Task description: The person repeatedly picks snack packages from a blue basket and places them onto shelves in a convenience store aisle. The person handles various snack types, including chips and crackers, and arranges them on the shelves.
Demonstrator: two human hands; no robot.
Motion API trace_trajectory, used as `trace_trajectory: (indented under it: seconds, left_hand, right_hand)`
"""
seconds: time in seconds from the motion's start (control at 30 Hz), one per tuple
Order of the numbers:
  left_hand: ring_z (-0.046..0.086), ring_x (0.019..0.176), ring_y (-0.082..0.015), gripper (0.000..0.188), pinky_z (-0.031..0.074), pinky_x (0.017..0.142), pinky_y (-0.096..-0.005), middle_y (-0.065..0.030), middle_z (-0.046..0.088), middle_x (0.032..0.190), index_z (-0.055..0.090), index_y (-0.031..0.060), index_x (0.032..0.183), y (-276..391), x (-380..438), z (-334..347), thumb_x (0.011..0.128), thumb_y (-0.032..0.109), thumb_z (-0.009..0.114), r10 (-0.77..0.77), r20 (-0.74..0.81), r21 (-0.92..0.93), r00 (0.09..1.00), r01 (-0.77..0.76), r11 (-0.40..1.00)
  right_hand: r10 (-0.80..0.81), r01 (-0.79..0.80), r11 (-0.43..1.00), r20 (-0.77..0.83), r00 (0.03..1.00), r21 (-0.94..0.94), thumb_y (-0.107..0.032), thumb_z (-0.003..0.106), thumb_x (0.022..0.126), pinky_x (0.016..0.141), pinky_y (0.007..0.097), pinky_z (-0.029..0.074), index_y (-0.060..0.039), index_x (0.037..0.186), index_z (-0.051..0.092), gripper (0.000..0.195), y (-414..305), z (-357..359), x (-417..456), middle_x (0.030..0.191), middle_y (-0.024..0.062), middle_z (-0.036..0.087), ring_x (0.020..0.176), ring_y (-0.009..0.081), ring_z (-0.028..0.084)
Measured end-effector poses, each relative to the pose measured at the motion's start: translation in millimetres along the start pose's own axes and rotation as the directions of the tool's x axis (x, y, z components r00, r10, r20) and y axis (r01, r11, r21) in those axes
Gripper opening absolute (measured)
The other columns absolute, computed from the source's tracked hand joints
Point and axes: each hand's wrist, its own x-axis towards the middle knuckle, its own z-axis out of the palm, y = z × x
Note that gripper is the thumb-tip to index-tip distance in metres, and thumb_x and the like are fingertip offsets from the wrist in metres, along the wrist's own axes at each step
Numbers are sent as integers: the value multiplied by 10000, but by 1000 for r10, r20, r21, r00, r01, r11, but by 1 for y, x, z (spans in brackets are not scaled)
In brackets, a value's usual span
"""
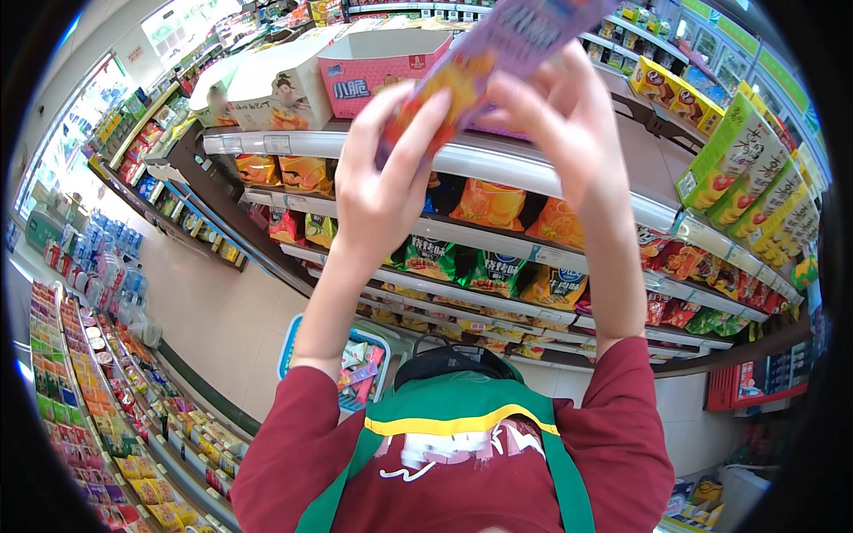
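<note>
A long purple snack packet (pixel 490 70), slightly blurred, is tilted above the top shelf of a store rack. My left hand (pixel 393 160) grips its lower end, thumb and fingers around the orange-printed part. Close beside its right edge is my right hand (pixel 550 113), blurred, fingers curved; whether it touches the packet I cannot tell. Behind my hands stands a pink open-topped display box (pixel 380 73), next to a white carton (pixel 276 93) on the shelf. A little purple packaging (pixel 496 123) shows between my hands, partly hidden.
Chip bags (pixel 490 203) fill the lower shelves behind the white shelf edge (pixel 293 141). Green snack boxes (pixel 723 156) stand at the right end. Below, near my body, a blue-rimmed basket (pixel 383 343) holds packets. Another stocked rack (pixel 120 400) lines the left, with bottle packs (pixel 116 266) beyond.
</note>
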Motion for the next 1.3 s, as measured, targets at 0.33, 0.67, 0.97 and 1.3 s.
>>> trace_trajectory:
  seconds: [0.33, 0.67, 0.97, 1.3]
  left_hand:
    - [648, 1185, -419, 686, 510, 1023, -424, -247, 626, 1312, 563, 40, 1417, 59, -158, -133, 774, -89, 766, -628, 492, -40, 603, 736, 676]
    - [621, 1216, -358, 649, 508, 1034, -438, -126, 623, 1327, 626, 143, 1405, 93, -210, -227, 788, 49, 803, -757, 528, 404, 385, 670, 623]
    - [450, 1440, -351, 840, 310, 1187, -619, -209, 441, 1559, 448, 200, 1565, 105, -264, -306, 815, 205, 825, -943, 324, 864, 69, 385, 325]
    - [680, 1099, -270, 349, 357, 1133, -524, -125, 724, 1151, 685, 40, 1225, 48, -254, -269, 877, 63, 703, -846, 240, 694, 477, 525, 493]
  right_hand:
    - [-180, 385, 611, 352, 918, -692, -187, 755, 721, 1183, 755, -52, -336, 1503, 578, 815, 82, 78, -119, 1708, 300, 118, 1587, 523, -16]
    - [-209, 710, 542, 747, 631, -449, -179, 714, 798, 1134, 586, 413, -100, 1141, 736, 353, 157, 150, -174, 1170, 81, 697, 1139, 242, 667]
    - [342, 597, 643, 878, 336, -479, -395, 876, 772, 1192, 659, 273, -138, 1608, 351, 1020, 174, 224, -248, 1576, 254, 422, 1477, 458, 377]
    - [500, 126, 809, 784, 367, -574, -276, 786, 881, 1083, 471, 464, -50, 1511, 480, 736, 174, 179, -244, 1332, 191, 655, 1246, 355, 626]
